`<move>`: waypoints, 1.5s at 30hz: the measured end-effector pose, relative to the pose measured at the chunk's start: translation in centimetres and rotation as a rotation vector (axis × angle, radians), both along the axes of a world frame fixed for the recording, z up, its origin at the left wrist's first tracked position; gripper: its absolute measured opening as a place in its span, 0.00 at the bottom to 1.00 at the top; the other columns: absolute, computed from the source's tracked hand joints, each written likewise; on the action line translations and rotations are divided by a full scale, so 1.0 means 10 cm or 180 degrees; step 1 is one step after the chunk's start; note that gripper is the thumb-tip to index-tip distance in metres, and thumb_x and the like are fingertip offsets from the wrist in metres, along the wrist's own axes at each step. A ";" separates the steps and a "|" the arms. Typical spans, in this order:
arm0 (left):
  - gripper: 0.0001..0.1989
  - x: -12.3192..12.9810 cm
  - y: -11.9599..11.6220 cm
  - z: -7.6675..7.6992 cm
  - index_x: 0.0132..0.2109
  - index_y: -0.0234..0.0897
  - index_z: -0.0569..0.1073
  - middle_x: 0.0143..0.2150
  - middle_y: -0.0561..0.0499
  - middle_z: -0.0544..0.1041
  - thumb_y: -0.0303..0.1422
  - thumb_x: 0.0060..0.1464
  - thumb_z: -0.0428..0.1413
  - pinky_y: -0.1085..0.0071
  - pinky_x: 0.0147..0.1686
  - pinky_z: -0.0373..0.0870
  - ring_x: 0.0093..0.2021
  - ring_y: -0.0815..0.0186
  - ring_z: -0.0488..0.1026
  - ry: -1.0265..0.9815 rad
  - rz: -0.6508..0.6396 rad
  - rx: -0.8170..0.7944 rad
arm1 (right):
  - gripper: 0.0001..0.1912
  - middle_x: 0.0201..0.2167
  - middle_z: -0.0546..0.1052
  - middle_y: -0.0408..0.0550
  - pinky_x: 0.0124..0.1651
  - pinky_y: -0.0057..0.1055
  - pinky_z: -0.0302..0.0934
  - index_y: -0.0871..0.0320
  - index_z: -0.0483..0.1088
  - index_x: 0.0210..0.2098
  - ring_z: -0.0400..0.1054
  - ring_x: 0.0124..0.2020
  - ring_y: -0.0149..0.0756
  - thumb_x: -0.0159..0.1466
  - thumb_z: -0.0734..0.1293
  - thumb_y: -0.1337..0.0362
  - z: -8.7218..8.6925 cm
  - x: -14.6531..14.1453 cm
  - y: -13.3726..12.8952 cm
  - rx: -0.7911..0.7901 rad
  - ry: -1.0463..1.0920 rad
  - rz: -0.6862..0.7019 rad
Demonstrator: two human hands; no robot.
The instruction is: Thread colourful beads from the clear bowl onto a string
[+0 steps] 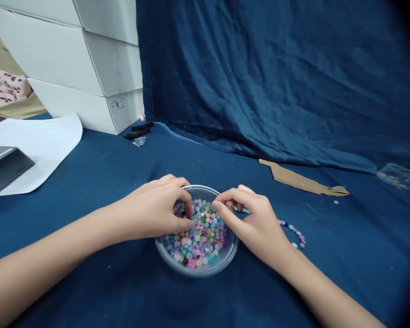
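Observation:
A round clear plastic bowl (197,272) holds many small beads (200,237) in pink, purple, green, blue and white. My left hand (164,205) reaches over its left rim, with a small gap between curved thumb and index finger just above the beads; nothing shows between them. Over the right rim is my right hand (248,212), its thumb and index fingertips together. Whatever those tips hold is too small to make out. A strand of beads (295,231) curves on the blue cloth right of the bowl, partly hidden behind my right hand.
White boxes (71,59) are stacked at the back left, near paper (58,141) and a grey object (7,166). Small black items (138,132) lie beside the boxes. A torn cardboard strip (300,181) and a clear plastic bag (399,176) lie at right, before a blue curtain (276,77).

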State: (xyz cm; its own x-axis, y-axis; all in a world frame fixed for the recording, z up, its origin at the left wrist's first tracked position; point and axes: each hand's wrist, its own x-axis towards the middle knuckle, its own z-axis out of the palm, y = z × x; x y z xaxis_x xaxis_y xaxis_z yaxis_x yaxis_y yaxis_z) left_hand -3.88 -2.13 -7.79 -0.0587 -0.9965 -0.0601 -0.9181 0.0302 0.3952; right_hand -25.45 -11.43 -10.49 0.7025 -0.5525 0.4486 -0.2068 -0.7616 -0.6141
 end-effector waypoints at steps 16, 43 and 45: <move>0.04 -0.02 -0.03 -0.05 0.36 0.43 0.83 0.46 0.49 0.80 0.36 0.57 0.69 0.60 0.53 0.67 0.52 0.55 0.70 0.0849 -0.0340 -0.1604 | 0.06 0.24 0.73 0.39 0.33 0.33 0.56 0.54 0.76 0.33 0.60 0.26 0.33 0.68 0.70 0.67 -0.03 -0.01 0.01 0.0207 -0.0551 -0.0162; 0.06 -0.10 -0.04 -0.11 0.37 0.39 0.84 0.35 0.50 0.82 0.31 0.52 0.72 0.67 0.41 0.72 0.42 0.62 0.74 0.2293 -0.0357 -0.1443 | 0.06 0.22 0.70 0.39 0.31 0.34 0.56 0.55 0.76 0.36 0.60 0.24 0.32 0.66 0.70 0.73 -0.04 -0.03 0.06 -0.0522 -0.1076 0.0022; 0.05 -0.10 -0.05 -0.12 0.37 0.39 0.84 0.35 0.50 0.82 0.31 0.53 0.72 0.67 0.42 0.72 0.42 0.61 0.74 0.2301 -0.0403 -0.1470 | 0.06 0.22 0.70 0.39 0.31 0.34 0.57 0.55 0.76 0.36 0.60 0.24 0.31 0.66 0.71 0.73 -0.03 -0.03 0.05 -0.0581 -0.1069 0.0035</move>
State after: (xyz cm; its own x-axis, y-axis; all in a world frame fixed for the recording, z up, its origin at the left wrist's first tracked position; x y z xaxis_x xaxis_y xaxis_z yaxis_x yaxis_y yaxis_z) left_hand -4.92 -2.66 -8.94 -0.0385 -0.8953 0.4438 -0.4254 0.4166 0.8034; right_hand -25.77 -10.89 -10.83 0.5050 -0.4356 0.7451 -0.0084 -0.8657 -0.5005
